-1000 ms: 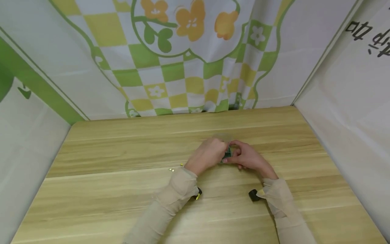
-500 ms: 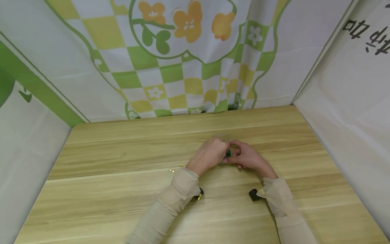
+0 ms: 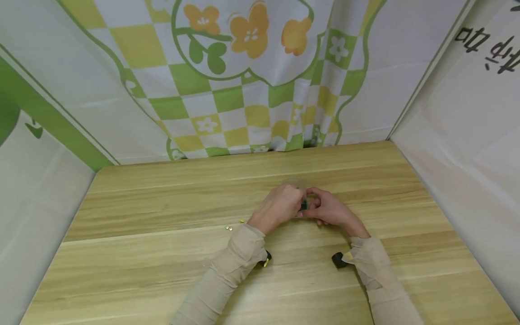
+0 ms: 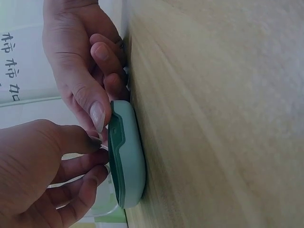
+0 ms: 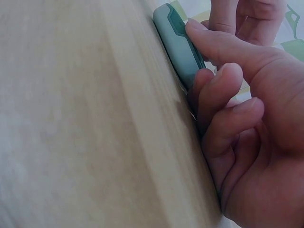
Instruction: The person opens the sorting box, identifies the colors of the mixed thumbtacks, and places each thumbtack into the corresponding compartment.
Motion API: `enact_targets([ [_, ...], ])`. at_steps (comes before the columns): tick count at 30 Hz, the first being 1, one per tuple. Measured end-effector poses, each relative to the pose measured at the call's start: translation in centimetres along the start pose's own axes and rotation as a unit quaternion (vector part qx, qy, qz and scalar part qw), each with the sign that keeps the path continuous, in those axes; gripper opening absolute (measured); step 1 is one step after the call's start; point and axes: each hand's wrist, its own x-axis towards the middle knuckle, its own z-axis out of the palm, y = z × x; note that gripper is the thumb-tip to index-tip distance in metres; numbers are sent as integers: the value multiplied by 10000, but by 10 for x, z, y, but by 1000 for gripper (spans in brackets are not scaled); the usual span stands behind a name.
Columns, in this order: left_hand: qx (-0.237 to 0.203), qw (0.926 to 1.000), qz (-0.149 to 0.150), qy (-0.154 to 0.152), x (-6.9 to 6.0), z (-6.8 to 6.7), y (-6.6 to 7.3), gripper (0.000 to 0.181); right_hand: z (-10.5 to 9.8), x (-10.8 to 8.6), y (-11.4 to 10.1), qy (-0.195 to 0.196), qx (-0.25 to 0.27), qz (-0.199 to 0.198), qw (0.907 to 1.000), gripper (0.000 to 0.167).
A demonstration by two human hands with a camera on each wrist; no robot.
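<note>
A: Going left to right, starting left of centre?
B: Can see two small gold discs (image 3: 229, 228) on the wooden table (image 3: 134, 271).
A: At centre?
B: Bent inward with the left hand (image 3: 279, 206), thumb and fingertips close together over the green case (image 4: 133, 161), just right of centre; cannot tell about any hold.
A: Beside that?
B: Gripping the case with the right hand (image 3: 331, 210), thumb on rim, fingers curled.
A: Upper right?
B: Black Chinese characters (image 3: 501, 52), tilted; legible in the left wrist view as 柿柿如.
</note>
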Motion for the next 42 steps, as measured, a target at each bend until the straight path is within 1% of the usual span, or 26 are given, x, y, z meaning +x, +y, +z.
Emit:
enact_targets([
  [10, 53, 9998, 117, 177, -2, 3, -2, 13, 0, 1, 1, 18, 22, -18, 10000, 68],
  [22, 64, 9995, 175, 240, -3, 3, -3, 12, 1, 0, 1, 45, -56, -30, 10000, 67],
  [28, 240, 9993, 157, 254, -6, 2, -2, 9, 0, 0, 0, 18, -84, 21, 10000, 67],
  [31, 269, 9991, 180, 256, -8, -1, 0, 8, -1, 0, 0, 16, -146, 19, 9999, 68],
  [37, 110, 9991, 308, 273, -12, -8, 3, 9, -2, 0, 1, 33, -200, -25, 9998, 65],
  [42, -38, 9991, 316, 292, -21, -10, 1, 9, -1, 1, 1, -2, -224, -29, 9997, 67],
])
